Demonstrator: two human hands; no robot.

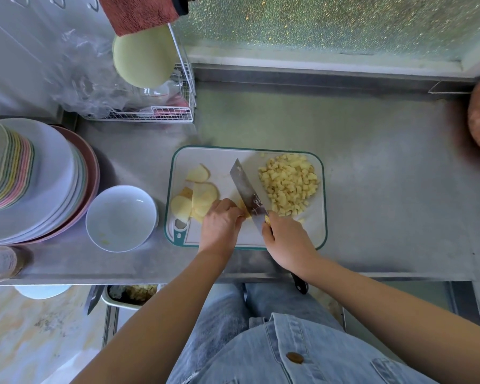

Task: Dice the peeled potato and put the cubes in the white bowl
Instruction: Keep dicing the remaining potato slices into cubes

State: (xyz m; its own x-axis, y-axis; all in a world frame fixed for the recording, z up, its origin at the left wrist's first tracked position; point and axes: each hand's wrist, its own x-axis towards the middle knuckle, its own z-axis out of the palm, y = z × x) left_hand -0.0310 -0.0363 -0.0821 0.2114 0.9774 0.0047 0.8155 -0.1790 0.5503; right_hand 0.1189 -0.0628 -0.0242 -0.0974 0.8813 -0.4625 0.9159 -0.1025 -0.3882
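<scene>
Denim shirt foreground. Dicing under way: right hand grips knife, left hand curls over potato slices on cutting board; cubes heaped right of blade. Next: finish slices, scoop cubes leftward into white bowl.

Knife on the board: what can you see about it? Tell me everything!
The knife has a wide, shiny grey metal blade, like a cleaver. It slants across the white cutting board, tip pointing away. The right hand grips it by the blade's base; a black handle end seems to poke out below the wrist. Its edge meets the potato slices the left hand holds; the cubes lie on its other side.
</scene>
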